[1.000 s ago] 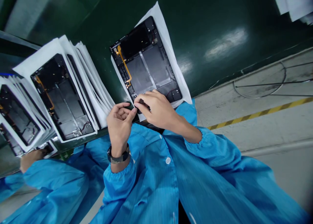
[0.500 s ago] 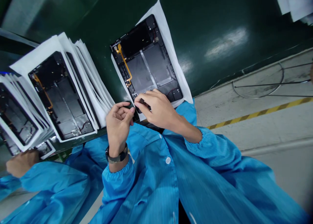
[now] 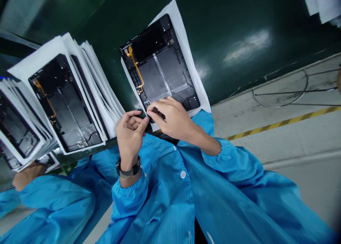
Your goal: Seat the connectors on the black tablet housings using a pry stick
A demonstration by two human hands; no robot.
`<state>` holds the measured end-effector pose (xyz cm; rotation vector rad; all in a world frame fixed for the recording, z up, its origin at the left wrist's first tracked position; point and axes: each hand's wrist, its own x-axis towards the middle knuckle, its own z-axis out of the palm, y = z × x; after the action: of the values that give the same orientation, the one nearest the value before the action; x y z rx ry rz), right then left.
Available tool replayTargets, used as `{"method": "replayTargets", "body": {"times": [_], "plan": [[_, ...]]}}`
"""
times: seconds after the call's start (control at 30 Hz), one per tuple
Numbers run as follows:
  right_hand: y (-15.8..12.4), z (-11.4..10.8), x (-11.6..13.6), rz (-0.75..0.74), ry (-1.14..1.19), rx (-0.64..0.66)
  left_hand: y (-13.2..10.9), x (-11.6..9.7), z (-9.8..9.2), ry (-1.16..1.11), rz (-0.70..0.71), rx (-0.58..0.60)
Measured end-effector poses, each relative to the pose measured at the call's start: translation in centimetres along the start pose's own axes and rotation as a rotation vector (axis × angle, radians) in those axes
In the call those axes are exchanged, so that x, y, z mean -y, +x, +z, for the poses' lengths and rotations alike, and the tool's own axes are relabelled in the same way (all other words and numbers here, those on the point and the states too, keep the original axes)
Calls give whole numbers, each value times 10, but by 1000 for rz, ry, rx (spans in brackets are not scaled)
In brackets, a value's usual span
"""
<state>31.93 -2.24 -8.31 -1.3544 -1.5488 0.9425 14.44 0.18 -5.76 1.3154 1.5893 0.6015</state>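
Observation:
A black tablet housing (image 3: 154,77) lies open on a white foam sheet (image 3: 186,48), its inside facing up. An orange flex cable (image 3: 136,68) runs along its left side. My right hand (image 3: 173,117) rests over the near edge of the housing, thumb and fingers pinched; what they hold, if anything, is hidden. My left hand (image 3: 131,130) is beside the near left corner, fingers curled and thumb close to the fingertips, almost touching the right hand. Whatever is between its fingers is too small to make out.
Left of me stand stacked tablet housings (image 3: 66,98) interleaved with white foam sheets (image 3: 90,73). A co-worker's hand (image 3: 29,174) is at the lower left. The dark green table (image 3: 229,30) extends right; beyond its edge are the floor and yellow-black tape (image 3: 282,123).
My left hand has shifted very slightly right, toward the right hand. My right hand stays at the housing's near edge. The co-worker's hand has moved a little to the right.

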Motion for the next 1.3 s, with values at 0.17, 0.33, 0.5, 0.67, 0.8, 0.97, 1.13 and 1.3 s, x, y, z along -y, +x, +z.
{"method": "replayTargets", "body": {"times": [0.17, 0.33, 0.5, 0.67, 0.8, 0.97, 1.13, 1.3], "plan": [[-1, -2, -1, -3, 47, -13, -1, -2, 1, -6, 7, 1], [0, 0, -1, 0, 19, 5, -1, -2, 1, -3, 11, -7], [1, 1, 1, 7, 7, -7, -2, -2, 3, 4, 21, -19], [0, 1, 0, 7, 16, 4, -2, -3, 4, 30, 37, -28], [0, 1, -1, -7, 16, 0, -2, -2, 5, 37, 49, -30], [-1, 1, -2, -13, 14, 3, -3, -1, 5, 47, 54, -54], [-2, -1, -1, -17, 27, -8, -1, -1, 1, -4, 34, -9], [-2, -1, -1, -27, 23, -9, 0, -2, -2, -10, 8, 5]]}}
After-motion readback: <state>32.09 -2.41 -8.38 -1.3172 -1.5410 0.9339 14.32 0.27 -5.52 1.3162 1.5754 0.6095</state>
